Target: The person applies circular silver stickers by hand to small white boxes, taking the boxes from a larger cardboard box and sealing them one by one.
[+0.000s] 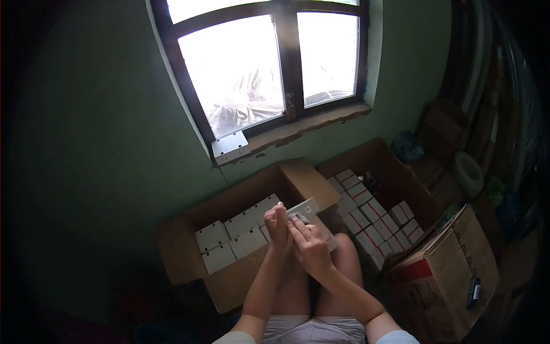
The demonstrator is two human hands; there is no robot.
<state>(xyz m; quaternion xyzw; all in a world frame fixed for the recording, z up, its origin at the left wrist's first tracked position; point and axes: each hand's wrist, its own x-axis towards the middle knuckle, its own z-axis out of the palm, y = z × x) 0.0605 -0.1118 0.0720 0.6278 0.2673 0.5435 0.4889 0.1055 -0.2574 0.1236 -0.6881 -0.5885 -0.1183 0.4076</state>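
Above my lap, my left hand (pixel 277 225) is closed on the left end of a pale box (pixel 310 206) with a round mark on its side. My right hand (pixel 311 243) lies against the box with its fingers bent over a small grey rag (pixel 299 217). The fingers and the rag cover much of the box. A ribbed lower corner of it shows beside my right knee. Just left of my hands, an open cardboard carton (pixel 186 259) holds several similar white boxes (pixel 248 243).
Another white box (pixel 231 148) sits on the windowsill. To the right, a second carton (pixel 366 153) holds small red-striped white boxes (pixel 373 210). A closed carton (pixel 463 246) with a dark object (pixel 474 292) on it stands at the lower right. Rolls and cardboard crowd the right wall.
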